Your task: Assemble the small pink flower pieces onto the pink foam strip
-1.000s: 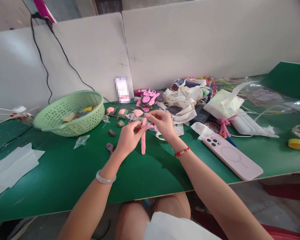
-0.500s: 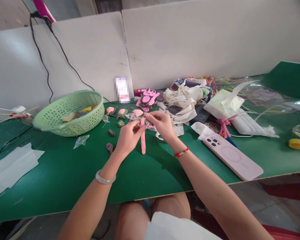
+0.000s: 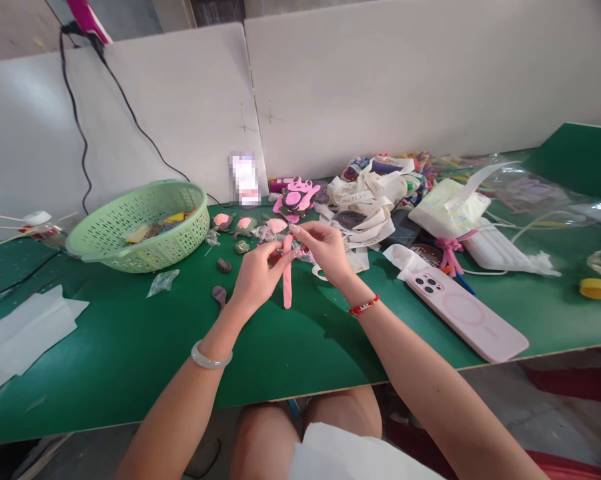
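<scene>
A narrow pink strip, soft-looking like clay, hangs down between my two hands over the table. My left hand pinches its middle between thumb and fingers. At its upper end, the fingertips of my right hand are closed on it. Just beyond my hands lie small turtle-like figures with pink backs and a pink and dark figure. A grey-green lump and a purplish spoon-shaped piece rest left of my left hand.
A green perforated basket with mixed pieces stands at the left, near white paper. To the right are a heap of white ribbon, a tissue pack, a pink phone and a yellow cap. A white partition closes the back.
Almost nothing differs. Both hands keep their grip on the pink strip in the same place, and the things on the table stay put.
</scene>
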Available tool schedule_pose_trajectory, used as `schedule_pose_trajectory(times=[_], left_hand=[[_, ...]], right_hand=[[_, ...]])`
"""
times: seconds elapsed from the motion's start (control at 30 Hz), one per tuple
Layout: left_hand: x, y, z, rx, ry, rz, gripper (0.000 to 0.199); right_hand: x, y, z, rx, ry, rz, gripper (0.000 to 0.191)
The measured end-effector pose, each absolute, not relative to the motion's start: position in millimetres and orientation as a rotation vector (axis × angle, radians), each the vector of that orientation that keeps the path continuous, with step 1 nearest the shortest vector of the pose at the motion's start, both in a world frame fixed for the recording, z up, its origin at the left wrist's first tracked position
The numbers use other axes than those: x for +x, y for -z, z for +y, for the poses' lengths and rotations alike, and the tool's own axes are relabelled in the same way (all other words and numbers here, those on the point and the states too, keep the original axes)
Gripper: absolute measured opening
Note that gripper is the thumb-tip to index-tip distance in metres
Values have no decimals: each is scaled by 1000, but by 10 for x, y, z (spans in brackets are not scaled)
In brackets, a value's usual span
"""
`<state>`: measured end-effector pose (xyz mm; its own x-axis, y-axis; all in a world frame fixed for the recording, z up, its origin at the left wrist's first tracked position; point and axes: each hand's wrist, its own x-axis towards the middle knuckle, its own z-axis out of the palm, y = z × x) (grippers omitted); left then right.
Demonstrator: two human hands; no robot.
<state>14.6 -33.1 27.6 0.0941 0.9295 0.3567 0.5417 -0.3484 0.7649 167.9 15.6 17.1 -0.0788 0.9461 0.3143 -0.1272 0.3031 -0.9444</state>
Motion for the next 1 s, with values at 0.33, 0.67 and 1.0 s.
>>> schedule_pose_trajectory(times=[0.33,0.67,1.0], left_hand=[[161,-279,-335,1993,-1124,1463,25],[146,-256,-316,1997,-1151,1477,19],[150,-214,-299,1950,-1170,1428,22]], right_hand=[[1677,-188,153,-849,-1012,-1360,55],[1658,-139,177,-834,-1031,-1439,49],[1653,-150,148,-851,-1023,-1453,51]])
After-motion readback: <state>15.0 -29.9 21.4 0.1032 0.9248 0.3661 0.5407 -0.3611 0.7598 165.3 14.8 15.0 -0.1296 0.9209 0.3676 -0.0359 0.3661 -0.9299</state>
